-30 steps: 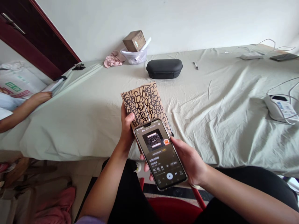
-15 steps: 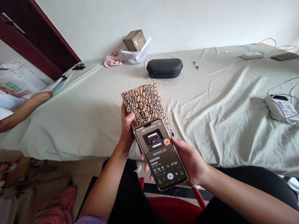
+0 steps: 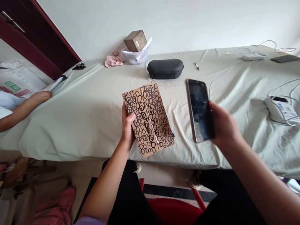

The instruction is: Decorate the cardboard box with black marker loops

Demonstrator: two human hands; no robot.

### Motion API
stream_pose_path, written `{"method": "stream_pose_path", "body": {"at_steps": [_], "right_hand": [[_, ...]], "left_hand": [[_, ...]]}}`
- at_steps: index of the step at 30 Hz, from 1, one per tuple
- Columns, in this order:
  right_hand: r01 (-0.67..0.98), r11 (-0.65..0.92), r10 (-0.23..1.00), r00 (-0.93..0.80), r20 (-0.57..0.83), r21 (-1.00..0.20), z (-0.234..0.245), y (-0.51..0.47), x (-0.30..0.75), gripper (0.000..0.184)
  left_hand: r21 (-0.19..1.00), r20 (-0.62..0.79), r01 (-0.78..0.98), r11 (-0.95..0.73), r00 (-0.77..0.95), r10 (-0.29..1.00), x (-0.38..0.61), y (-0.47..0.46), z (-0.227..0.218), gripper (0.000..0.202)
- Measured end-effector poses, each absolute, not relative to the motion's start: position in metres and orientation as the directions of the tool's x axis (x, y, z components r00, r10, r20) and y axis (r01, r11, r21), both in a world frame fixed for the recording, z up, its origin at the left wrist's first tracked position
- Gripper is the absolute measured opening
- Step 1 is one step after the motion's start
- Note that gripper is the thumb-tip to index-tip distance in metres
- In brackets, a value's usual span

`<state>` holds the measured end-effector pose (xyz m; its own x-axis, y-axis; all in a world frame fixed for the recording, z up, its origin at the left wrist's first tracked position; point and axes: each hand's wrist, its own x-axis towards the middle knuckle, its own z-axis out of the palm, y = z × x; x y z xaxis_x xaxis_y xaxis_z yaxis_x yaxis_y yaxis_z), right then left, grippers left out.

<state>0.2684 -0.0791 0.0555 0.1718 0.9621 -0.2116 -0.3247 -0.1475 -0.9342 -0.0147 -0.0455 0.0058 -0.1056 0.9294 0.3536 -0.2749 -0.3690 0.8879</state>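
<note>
Holding cardboard box (image 3: pixel 152 125): raised over the near edge of the counter (image 3: pixel 77 125), straight ahead of the person; broad face tilted toward the camera, covered in black hand-drawn loops, one seam running lengthwise. Cannot tell whether its underside meets the cloth.
Left hand (image 3: pixel 127 128): fingers gripping the cardboard box by its left side, thumb laid over the looped face; the rest hidden behind.
Smartphone (image 3: pixel 201 111): held up right of the cardboard box, apart from it; screen dark, with reflections, facing the person.
Right hand (image 3: pixel 225 125): fingers gripping the smartphone at its right edge, thumb along that side; the others out of sight.
Counter cloth: pale green, most creased toward the right, hanging over the near edge.
Beyond the box: black hard case (image 3: pixel 165 69), rounded ends; pen (image 3: pixel 196 66) lying to its right.
Wall side: plastic tub (image 3: pixel 133 58), small brown carton (image 3: pixel 135 41) on top, white roll (image 3: pixel 147 44) leaning out; pink cloth (image 3: pixel 113 59) just beside, on the left.
Right end: white device (image 3: pixel 282 109) among cables; farther back, white power strip (image 3: pixel 253 56) and dark flat device (image 3: pixel 284 58).
Left end: co-worker's hand (image 3: pixel 42 97) at the counter's edge; dark red door (image 3: pixel 35 37) behind.
Below: red seat (image 3: pixel 174 211) between black-clad legs.
</note>
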Motion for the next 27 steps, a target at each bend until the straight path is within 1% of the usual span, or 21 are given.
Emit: {"method": "stream_pose_path", "body": {"at_steps": [1, 2, 3, 7, 10, 11, 14, 15, 17, 19, 21, 24, 25, 27], "right_hand": [[-0.252, -0.132, 0.927, 0.31, -0.209, -0.959, 0.049, -0.067, 0.283, 0.026], [-0.141, -0.159, 0.897, 0.392, -0.203, -0.977, 0.041, -0.056, 0.296, 0.024], [-0.014, -0.231, 0.878, 0.427, -0.214, -0.973, 0.031, -0.046, 0.307, 0.026], [0.16, -0.309, 0.857, 0.475, -0.201, -0.938, -0.012, -0.02, 0.332, 0.024], [0.224, -0.323, 0.87, 0.452, -0.195, -0.92, -0.032, -0.012, 0.336, 0.025], [0.24, -0.321, 0.875, 0.445, -0.19, -0.916, -0.036, -0.01, 0.336, 0.03], [0.295, -0.306, 0.888, 0.433, -0.159, -0.905, -0.039, -0.008, 0.338, 0.059], [0.312, -0.297, 0.892, 0.428, -0.145, -0.903, -0.038, -0.008, 0.339, 0.065], [0.341, -0.277, 0.9, 0.42, -0.118, -0.898, -0.036, -0.008, 0.342, 0.066], [0.372, -0.246, 0.909, 0.409, -0.079, -0.895, -0.031, -0.01, 0.342, 0.06], [0.411, -0.178, 0.935, 0.355, -0.023, -0.894, -0.023, -0.015, 0.337, 0.051], [0.442, -0.022, 0.985, 0.161, 0.056, -0.897, -0.008, -0.025, 0.321, 0.039], [0.439, 0.023, 0.995, 0.079, 0.064, -0.898, -0.004, -0.029, 0.315, 0.038], [0.402, 0.08, 0.994, -0.101, 0.042, -0.912, 0.004, -0.037, 0.3, 0.043]], "left_hand": [[0.882, 0.352, -0.293, -0.369, -0.11, 0.93, -0.015, -0.045, 0.005, 0.066], [0.879, 0.348, -0.306, -0.366, -0.114, 0.931, -0.015, -0.045, 0.005, 0.065], [0.879, 0.342, -0.311, -0.362, -0.117, 0.932, -0.014, -0.044, 0.006, 0.065], [0.875, 0.325, -0.334, -0.349, -0.127, 0.937, -0.011, -0.045, 0.009, 0.067], [0.872, 0.324, -0.345, -0.348, -0.128, 0.937, -0.01, -0.046, 0.011, 0.069], [0.871, 0.324, -0.346, -0.348, -0.127, 0.937, -0.011, -0.046, 0.011, 0.069], [0.873, 0.328, -0.339, -0.35, -0.124, 0.937, -0.012, -0.046, 0.01, 0.068], [0.873, 0.329, -0.337, -0.352, -0.126, 0.936, -0.012, -0.046, 0.009, 0.067], [0.871, 0.331, -0.338, -0.356, -0.131, 0.934, -0.013, -0.045, 0.009, 0.066], [0.869, 0.333, -0.34, -0.36, -0.137, 0.933, -0.013, -0.045, 0.008, 0.066], [0.867, 0.33, -0.345, -0.359, -0.142, 0.933, -0.012, -0.045, 0.009, 0.064], [0.87, 0.3, -0.367, -0.33, -0.14, 0.944, -0.011, -0.048, 0.009, 0.06], [0.87, 0.278, -0.385, -0.307, -0.132, 0.952, -0.011, -0.05, 0.01, 0.059], [0.864, 0.219, -0.445, -0.237, -0.093, 0.971, -0.01, -0.054, 0.01, 0.059]]}}
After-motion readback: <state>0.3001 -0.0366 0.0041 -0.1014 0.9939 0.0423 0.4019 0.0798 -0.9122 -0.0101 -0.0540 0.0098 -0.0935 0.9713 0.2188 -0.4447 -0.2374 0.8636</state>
